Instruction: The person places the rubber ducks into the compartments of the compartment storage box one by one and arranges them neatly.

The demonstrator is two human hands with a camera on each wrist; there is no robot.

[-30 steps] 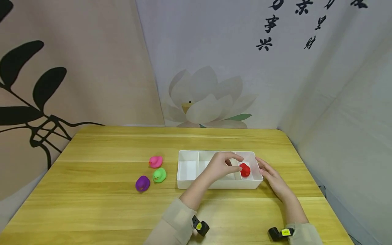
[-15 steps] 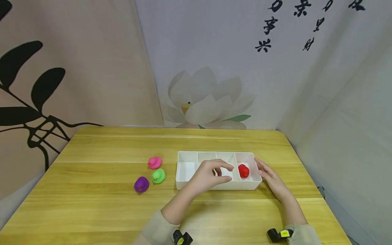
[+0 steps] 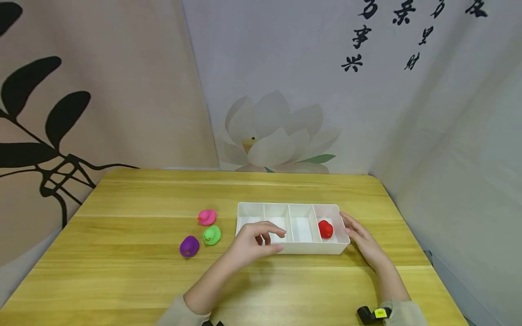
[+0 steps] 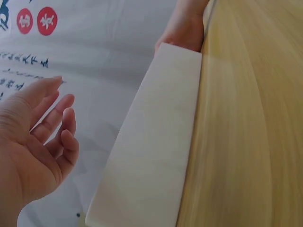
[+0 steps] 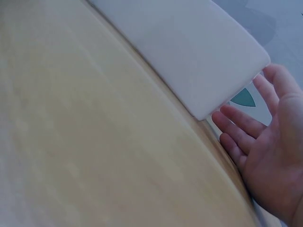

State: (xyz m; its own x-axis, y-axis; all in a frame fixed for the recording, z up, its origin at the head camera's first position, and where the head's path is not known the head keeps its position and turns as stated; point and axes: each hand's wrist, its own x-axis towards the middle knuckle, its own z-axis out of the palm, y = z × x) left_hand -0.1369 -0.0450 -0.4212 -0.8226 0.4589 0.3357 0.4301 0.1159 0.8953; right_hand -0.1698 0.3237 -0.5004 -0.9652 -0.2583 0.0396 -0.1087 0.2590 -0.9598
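Observation:
A white box (image 3: 314, 248) with a row of compartments stands on the table, and a red rubber duck (image 3: 325, 229) sits in its rightmost compartment. My left hand (image 3: 253, 242) hovers over the box's front left part, fingers loosely bent and nothing between them; the left wrist view shows the same bare palm. At the box's right end my right hand (image 3: 364, 240) rests its fingertips against the end wall, fingers nearly straight. Left of the box lie a pink rubber duck (image 3: 207, 217), a green rubber duck (image 3: 211, 235) and a purple rubber duck (image 3: 189, 246).
The wooden table (image 3: 122, 280) reaches back to a hanging cloth (image 3: 277, 59) printed with a lotus and characters. Another pale cloth hangs along the right side. A black wrist camera (image 3: 371, 314) sits at the right sleeve.
My left hand has drawn away from the red rubber duck, leaving it in the right compartment, and moved left and toward me across the box. The right hand stays at the box's end.

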